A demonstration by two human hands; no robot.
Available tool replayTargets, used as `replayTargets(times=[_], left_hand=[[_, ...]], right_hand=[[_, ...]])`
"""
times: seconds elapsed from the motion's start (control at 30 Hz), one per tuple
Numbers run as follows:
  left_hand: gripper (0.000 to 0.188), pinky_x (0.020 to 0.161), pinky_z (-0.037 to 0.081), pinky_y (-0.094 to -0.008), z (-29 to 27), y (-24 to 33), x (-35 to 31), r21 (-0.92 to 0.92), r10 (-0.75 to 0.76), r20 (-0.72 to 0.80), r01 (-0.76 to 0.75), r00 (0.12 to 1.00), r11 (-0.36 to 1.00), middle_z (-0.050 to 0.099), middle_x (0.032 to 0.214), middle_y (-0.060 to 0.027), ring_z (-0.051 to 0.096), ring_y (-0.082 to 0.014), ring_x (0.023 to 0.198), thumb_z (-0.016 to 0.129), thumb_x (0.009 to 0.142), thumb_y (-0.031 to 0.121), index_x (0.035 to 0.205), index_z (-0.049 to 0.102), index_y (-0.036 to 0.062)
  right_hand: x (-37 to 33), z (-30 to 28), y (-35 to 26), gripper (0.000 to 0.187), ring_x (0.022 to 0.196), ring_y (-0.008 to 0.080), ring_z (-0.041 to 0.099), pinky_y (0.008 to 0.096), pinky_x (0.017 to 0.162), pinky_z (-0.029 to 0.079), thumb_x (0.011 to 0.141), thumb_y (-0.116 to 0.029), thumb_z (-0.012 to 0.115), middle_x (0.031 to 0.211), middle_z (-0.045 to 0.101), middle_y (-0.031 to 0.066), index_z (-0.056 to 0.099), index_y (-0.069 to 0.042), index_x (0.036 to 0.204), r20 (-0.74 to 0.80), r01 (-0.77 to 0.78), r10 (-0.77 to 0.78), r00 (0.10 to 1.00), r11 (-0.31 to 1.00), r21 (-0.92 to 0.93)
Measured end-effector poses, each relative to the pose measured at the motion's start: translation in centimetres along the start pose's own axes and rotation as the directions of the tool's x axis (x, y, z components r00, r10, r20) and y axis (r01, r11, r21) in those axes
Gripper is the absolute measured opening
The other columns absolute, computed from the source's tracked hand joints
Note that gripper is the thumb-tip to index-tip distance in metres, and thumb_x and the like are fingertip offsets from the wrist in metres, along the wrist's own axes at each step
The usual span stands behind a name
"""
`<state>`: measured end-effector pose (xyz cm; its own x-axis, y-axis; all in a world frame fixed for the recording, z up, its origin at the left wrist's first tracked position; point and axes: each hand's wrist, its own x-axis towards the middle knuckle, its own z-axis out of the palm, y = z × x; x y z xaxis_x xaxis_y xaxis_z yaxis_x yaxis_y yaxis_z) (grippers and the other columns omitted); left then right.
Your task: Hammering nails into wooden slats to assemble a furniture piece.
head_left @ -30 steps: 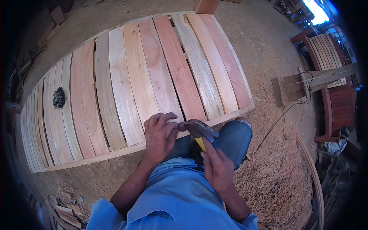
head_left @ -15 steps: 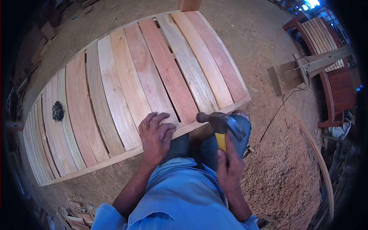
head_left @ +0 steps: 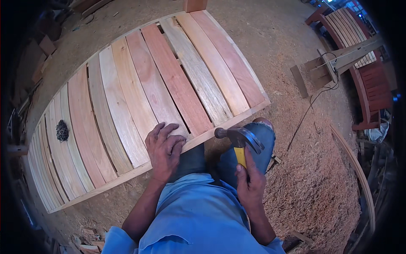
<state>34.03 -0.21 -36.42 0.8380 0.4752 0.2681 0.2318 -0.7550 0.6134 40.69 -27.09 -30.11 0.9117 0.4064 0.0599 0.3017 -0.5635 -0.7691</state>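
My right hand (head_left: 251, 182) is wrapped round the yellow handle of a claw hammer (head_left: 240, 136). The hammer's dark metal head is level with the near rail of a slatted wooden panel (head_left: 157, 101), its round face toward my left hand. On the end of a pale pink slat, by that rail, rests my left hand (head_left: 164, 148). Its thumb and forefinger pinch a tiny nail (head_left: 185, 140), mostly hidden by the fingertips. A pile of dark nails (head_left: 62, 131) lies on the slats at the left.
A wooden post (head_left: 195, 5) stands at the panel's far edge. Wood shavings (head_left: 308, 182) heap on the floor to the right, beside a long curved strip (head_left: 357, 171). Farther right are a wooden beam (head_left: 355, 57) with a cable and a reddish slatted piece of furniture (head_left: 370, 93).
The view has shifted slightly, so the panel sits a little more to the left. The hammer remains at nearly the same height beside the rail, and the left hand keeps its pinch.
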Motion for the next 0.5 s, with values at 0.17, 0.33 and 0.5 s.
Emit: replayTargets(times=[0.17, 0.33, 0.5], left_hand=[[0.011, 0.123, 0.036, -0.0515, -0.2, 0.1, 0.1, -0.012, -0.008, 0.007, 0.008, 1.0, 1.0, 0.073, 0.141, -0.0019, 0.055, -0.0374, 0.145, 0.083, 0.088, 0.014, 0.099, 0.085, 0.0151], [0.041, 0.124, 0.036, -0.0537, -1.9, -1.6, 1.4, -0.062, 0.08, 0.069, -0.076, 0.994, 0.995, 0.067, 0.151, -0.0119, 0.055, -0.0386, 0.146, 0.078, 0.092, 0.013, 0.133, 0.078, 0.0148], [0.097, 0.135, 0.022, -0.0604, -4.7, -6.0, 11.3, 0.292, 0.127, 0.222, -0.19, 0.967, 0.938, 0.037, 0.178, -0.0196, 0.027, -0.0436, 0.168, 0.087, 0.09, 0.047, 0.172, 0.044, 0.0168]], right_hand=[[-0.4, 0.1, 0.1, 0.06, 0.066, 0.0171, 0.066, 0.0343, 0.064, 0.054, 0.11, -0.009, 0.064, 0.078, 0.07, 0.0098, 0.052, -0.008, 0.168, -0.005, 0.004, -0.004, 1.0, 1.0, 0.016], [-0.5, -0.5, -1.1, 0.059, 0.068, 0.0168, 0.069, 0.0341, 0.065, 0.056, 0.105, -0.007, 0.07, 0.089, 0.075, 0.0133, 0.056, -0.003, 0.163, -0.042, 0.031, -0.031, 0.999, 0.999, -0.009], [-0.7, -1.4, -0.9, 0.058, 0.071, 0.0191, 0.07, 0.0348, 0.069, 0.057, 0.105, -0.007, 0.069, 0.092, 0.075, 0.015, 0.055, -0.001, 0.161, -0.095, 0.083, -0.089, 0.991, 0.994, -0.069]])
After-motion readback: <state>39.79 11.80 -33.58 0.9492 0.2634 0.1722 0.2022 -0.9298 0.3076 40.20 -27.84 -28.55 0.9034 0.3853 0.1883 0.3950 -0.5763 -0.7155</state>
